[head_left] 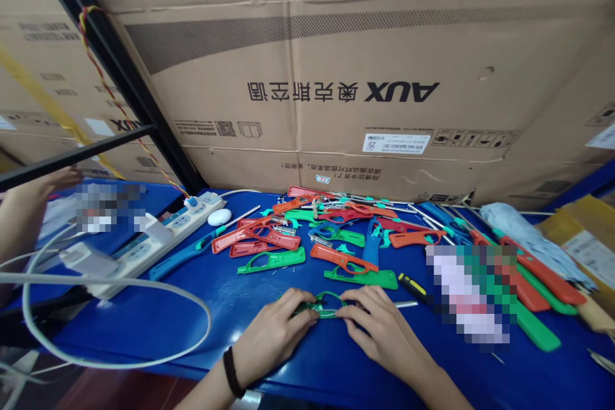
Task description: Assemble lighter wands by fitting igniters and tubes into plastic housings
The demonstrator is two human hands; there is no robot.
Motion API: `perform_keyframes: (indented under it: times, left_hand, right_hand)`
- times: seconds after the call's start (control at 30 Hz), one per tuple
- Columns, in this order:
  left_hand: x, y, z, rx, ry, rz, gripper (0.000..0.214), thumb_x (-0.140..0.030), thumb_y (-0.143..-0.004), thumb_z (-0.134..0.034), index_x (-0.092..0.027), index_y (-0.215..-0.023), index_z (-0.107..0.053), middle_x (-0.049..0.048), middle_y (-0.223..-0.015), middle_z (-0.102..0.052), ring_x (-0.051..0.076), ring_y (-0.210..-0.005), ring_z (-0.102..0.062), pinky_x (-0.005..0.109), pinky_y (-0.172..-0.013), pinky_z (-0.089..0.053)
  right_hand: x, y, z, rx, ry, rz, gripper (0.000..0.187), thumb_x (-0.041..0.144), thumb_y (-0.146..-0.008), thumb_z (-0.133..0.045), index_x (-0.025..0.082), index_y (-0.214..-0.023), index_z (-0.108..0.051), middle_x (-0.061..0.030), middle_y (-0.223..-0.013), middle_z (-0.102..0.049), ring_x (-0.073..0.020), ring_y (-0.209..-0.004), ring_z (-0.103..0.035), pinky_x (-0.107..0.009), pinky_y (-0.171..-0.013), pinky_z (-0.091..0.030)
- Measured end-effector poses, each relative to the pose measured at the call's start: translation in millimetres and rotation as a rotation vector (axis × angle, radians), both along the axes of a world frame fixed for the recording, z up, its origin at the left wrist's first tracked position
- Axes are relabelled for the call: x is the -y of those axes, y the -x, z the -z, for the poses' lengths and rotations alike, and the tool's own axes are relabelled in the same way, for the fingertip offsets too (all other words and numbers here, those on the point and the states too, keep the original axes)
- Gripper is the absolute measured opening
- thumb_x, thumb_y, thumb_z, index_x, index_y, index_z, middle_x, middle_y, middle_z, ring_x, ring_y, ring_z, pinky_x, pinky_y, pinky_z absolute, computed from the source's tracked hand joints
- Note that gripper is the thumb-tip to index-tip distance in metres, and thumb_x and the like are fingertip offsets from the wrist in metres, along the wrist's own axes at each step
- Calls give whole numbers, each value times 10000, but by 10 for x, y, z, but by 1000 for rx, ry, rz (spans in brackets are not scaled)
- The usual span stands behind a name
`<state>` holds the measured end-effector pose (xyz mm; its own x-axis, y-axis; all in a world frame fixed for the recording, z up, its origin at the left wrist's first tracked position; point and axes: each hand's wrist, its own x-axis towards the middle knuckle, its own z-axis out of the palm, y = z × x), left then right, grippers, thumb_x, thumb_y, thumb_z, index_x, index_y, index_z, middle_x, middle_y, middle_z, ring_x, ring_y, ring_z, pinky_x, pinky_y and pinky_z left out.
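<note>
Near the table's front edge, a green long-nosed lighter (328,314) lies level between my two hands. Its trigger loop faces away from me, and a metal tube sticks out past my right hand. My left hand (283,320) pinches the left part, with a black band on its wrist. Fingers of my right hand (372,320) close on the right part. Much of the lighter is covered by my fingers. Just beyond lie a green casing half (360,278) and an orange casing half (343,259). A yellow and black screwdriver (412,286) is right of my right hand.
Red, green and blue casing parts with metal tubes are heaped behind. Several lighters, one with a green handle (538,330), lie at right. A white power strip (158,245) and looping cable (120,362) are at left. Another person's arm (29,211) reaches in there. Cardboard boxes (307,45) form the back.
</note>
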<state>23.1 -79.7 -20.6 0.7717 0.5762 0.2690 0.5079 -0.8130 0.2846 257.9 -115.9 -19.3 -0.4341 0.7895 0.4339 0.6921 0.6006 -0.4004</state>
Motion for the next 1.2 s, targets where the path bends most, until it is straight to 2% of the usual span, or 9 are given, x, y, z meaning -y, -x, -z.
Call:
perform_keyframes:
  times: [0.27,0.43,0.57,0.73,0.83,0.97,1.07,1.13,1.2]
  left_hand:
    - [0,8,-30,-24,-16,10,195,-210,-968,-431,-230,-1101,-572,67,-1093,-594,208,-939,-592,301,-684,-560]
    - [-21,4,-23,-13,-15,9,182,-215,-967,-436,-229,-1086,-574,63,-1088,-596,197,-928,-592,285,-686,-557]
    - [-15,-15,-60,-48,-46,17,183,-201,-968,-426,-216,-1069,-578,70,-1089,-597,200,-925,-589,285,-679,-555]
    - [5,-22,-98,-88,-70,29,189,-195,-967,-420,-208,-1058,-585,72,-1081,-601,207,-933,-584,279,-647,-552]
    - [-4,-16,-92,-69,-70,39,190,-192,-967,-420,-209,-1059,-586,66,-1079,-606,199,-927,-587,280,-659,-553]
    - [-32,-1,-89,-28,-79,64,188,-193,-965,-434,-216,-1071,-588,54,-1079,-619,188,-918,-593,281,-687,-548]
    - [-52,7,-101,-5,-77,76,188,-194,-963,-442,-228,-1066,-596,41,-1079,-627,181,-921,-595,274,-696,-542]
    - [-63,7,-112,1,-77,79,192,-189,-960,-444,-229,-1065,-600,40,-1078,-628,176,-922,-594,269,-707,-538]
    - [-69,4,-121,9,-83,80,194,-185,-959,-443,-224,-1056,-607,44,-1072,-630,171,-920,-592,261,-720,-532]
  right_hand:
    - [20,-61,58,39,-61,-23,207,108,-879,-510,232,-984,-638,-54,-1030,-650,-205,-894,-578,-369,-799,-439]
    - [63,-67,97,28,-98,17,198,101,-856,-527,234,-934,-650,-44,-1051,-671,-205,-916,-586,-374,-825,-425]
    - [59,-18,86,102,-75,91,159,125,-831,-573,245,-907,-644,-32,-1240,-621,-222,-1005,-576,-396,-874,-394]
    - [53,85,56,273,-143,107,123,129,-792,-600,210,-875,-638,-88,-1370,-521,-249,-991,-595,-417,-836,-402]
    - [102,73,15,255,-110,130,189,124,-810,-575,227,-953,-645,-89,-1367,-523,-251,-1013,-597,-423,-837,-413]
    - [152,-103,-61,119,58,210,261,169,-859,-555,293,-1079,-621,-50,-1314,-569,-227,-1087,-572,-414,-888,-428]
    - [151,-233,-85,58,98,285,162,228,-886,-542,286,-996,-645,-43,-1163,-650,-230,-1066,-584,-428,-900,-434]
    - [146,-258,-83,45,116,277,122,238,-888,-549,280,-928,-657,-33,-1083,-674,-225,-1036,-599,-418,-894,-442]
    - [143,-240,-73,39,138,248,125,226,-875,-580,280,-957,-658,-25,-1048,-681,-215,-1006,-612,-391,-875,-458]
